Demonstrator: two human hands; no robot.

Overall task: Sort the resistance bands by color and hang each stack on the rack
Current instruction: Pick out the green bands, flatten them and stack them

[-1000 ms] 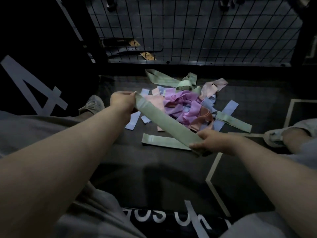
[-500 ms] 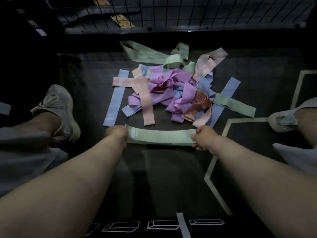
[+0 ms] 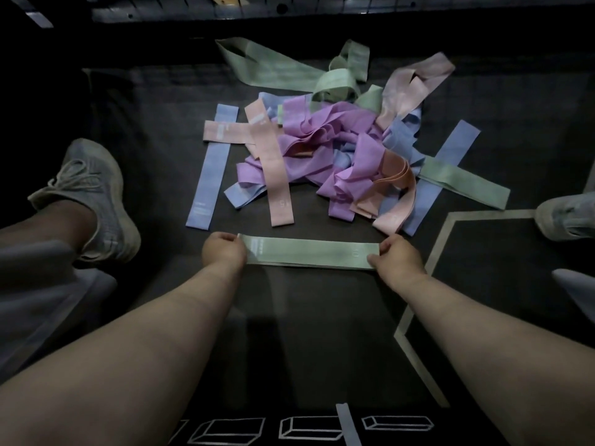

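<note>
Pinching a flat green band (image 3: 309,254) at both short ends, left hand (image 3: 223,252) on one and right hand (image 3: 397,257) on the other, fingers curled onto the fabric. Laid crosswise on the floor mat (image 3: 154,123), just in front of the mixed pile (image 3: 331,149) of purple, pink, blue and green loops, and apart from it. Looks light, soft and floppy, probably elastic, so likely to sag or twist if lifted by one end alone. Layered lower edge hints at another green band beneath; cannot tell for sure. Best taken by both ends, or draped from the middle for hanging on the rack. Not fragile; main worry is snagging neighbours when pulling from the tangle.
</note>
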